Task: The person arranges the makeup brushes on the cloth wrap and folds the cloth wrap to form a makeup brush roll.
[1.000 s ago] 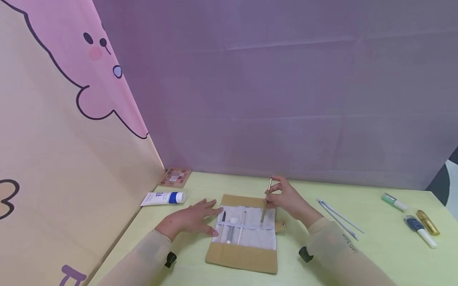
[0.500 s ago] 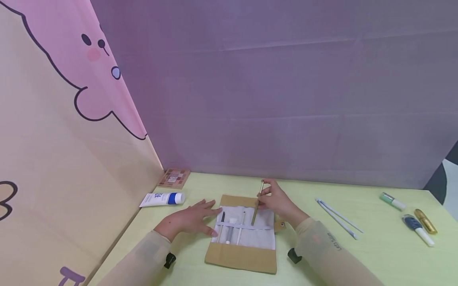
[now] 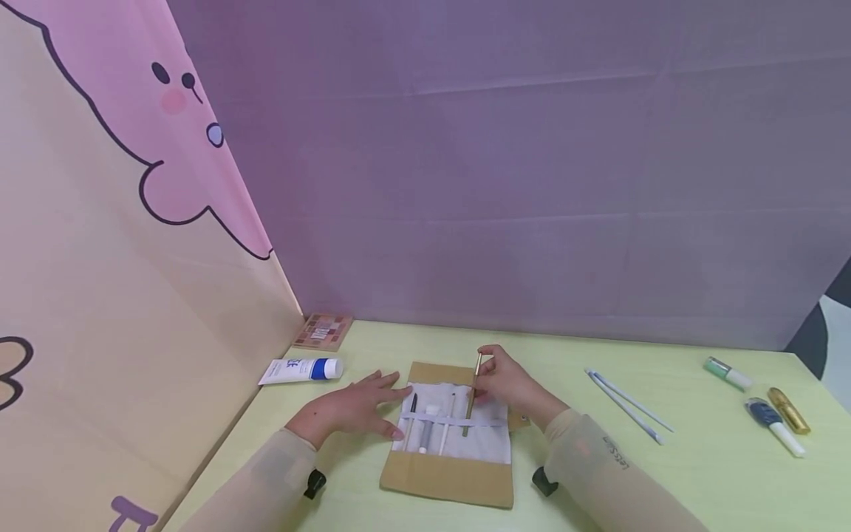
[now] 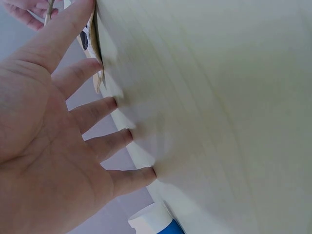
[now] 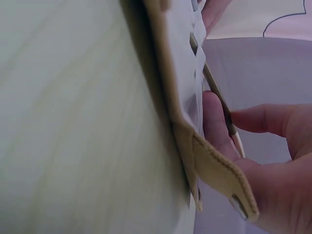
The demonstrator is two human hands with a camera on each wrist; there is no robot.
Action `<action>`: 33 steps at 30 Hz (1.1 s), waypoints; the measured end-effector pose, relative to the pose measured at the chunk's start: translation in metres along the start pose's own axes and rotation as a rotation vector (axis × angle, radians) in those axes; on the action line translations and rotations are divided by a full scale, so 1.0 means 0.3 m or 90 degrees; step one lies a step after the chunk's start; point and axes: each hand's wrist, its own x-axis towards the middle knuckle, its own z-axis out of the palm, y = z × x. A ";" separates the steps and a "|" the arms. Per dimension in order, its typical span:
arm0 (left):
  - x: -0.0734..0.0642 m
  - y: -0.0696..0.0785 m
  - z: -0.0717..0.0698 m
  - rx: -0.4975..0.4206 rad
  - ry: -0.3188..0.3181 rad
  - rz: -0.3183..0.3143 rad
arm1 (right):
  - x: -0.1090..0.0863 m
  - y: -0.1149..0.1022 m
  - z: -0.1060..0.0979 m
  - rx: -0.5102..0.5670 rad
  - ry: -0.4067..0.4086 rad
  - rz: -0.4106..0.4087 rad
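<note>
A tan fabric brush roll (image 3: 447,480) lies unfolded on the table, its pale lining crossed by a narrow elastic band (image 3: 488,423). Between thumb and fingers, my right hand (image 3: 508,380) pinches a slim gold-brown makeup brush (image 3: 470,414). The brush's lower end reaches past the band; in the right wrist view the brush (image 5: 217,90) slants along the lining. My left hand (image 3: 352,408) lies spread at the roll's left edge, with fingertips on the table and roll. Under the band sit a dark-tipped stick (image 3: 412,417), a grey-and-white tube (image 3: 428,430) and a thin white stick (image 3: 448,425).
A white tube with a blue band (image 3: 302,370) and a patterned palette (image 3: 323,332) lie at the back left. To the right are two pale sticks (image 3: 625,405), a green-and-white tube (image 3: 728,374), a dark-blue-and-white bottle (image 3: 774,426) and a gold tube (image 3: 789,411).
My right hand has moved left and then lower with the makeup brush, whose lower end now extends beyond the band. My left hand has stayed in place.
</note>
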 end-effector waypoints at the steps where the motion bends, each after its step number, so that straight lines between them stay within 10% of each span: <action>1: 0.001 0.000 -0.001 -0.001 0.000 0.000 | -0.005 -0.001 0.001 -0.009 -0.008 -0.002; 33: -0.004 0.005 -0.009 0.003 0.002 0.010 | -0.063 -0.017 0.008 -0.130 -0.106 -0.015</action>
